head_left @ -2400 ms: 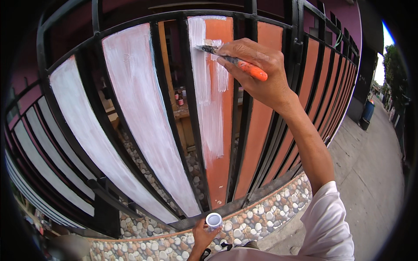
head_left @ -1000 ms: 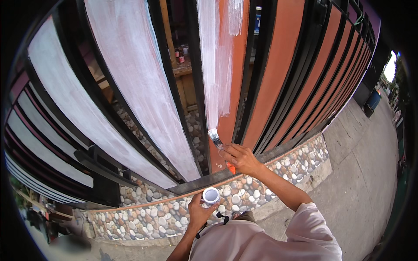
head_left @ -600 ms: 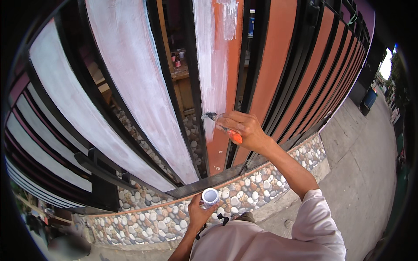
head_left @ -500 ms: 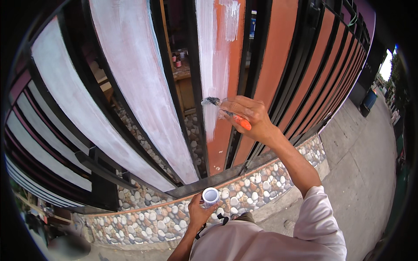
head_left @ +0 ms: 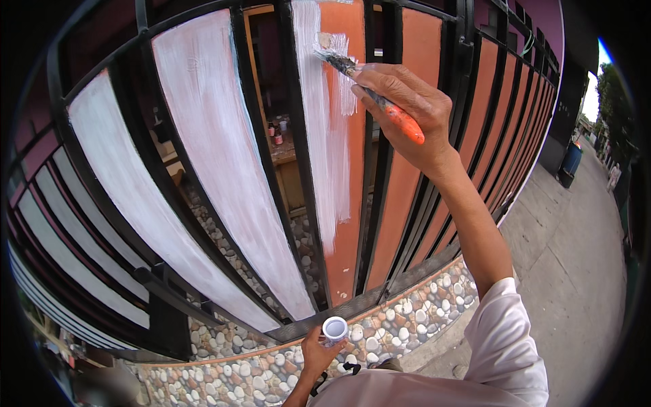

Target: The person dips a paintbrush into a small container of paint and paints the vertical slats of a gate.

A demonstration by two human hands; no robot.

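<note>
My right hand [head_left: 410, 112] is closed round a paintbrush [head_left: 380, 102] with an orange-ended handle. Its bristles touch the upper part of an orange fence slat [head_left: 342, 261], which carries streaky white paint down its left side and middle. Low in front of me, my left hand [head_left: 319, 353] grips a small white paint cup [head_left: 335, 329] by its side, its round mouth facing up. To the left of the streaked slat stand white-coated slats [head_left: 210, 122]; those on its right, such as the nearest orange slat [head_left: 407, 136], show no white.
Black metal bars [head_left: 302, 156] separate the slats. Beneath the fence runs a low pebble-covered wall [head_left: 251, 370]. Behind the bars, small bottles [head_left: 277, 136] stand on a wooden table. Concrete pavement [head_left: 556, 251] stretches along the right, with a blue bin [head_left: 570, 165] farther off.
My right hand has carried the paintbrush up the slat, from its middle to near the top. More white streaks now show lower down. My left hand still holds the cup.
</note>
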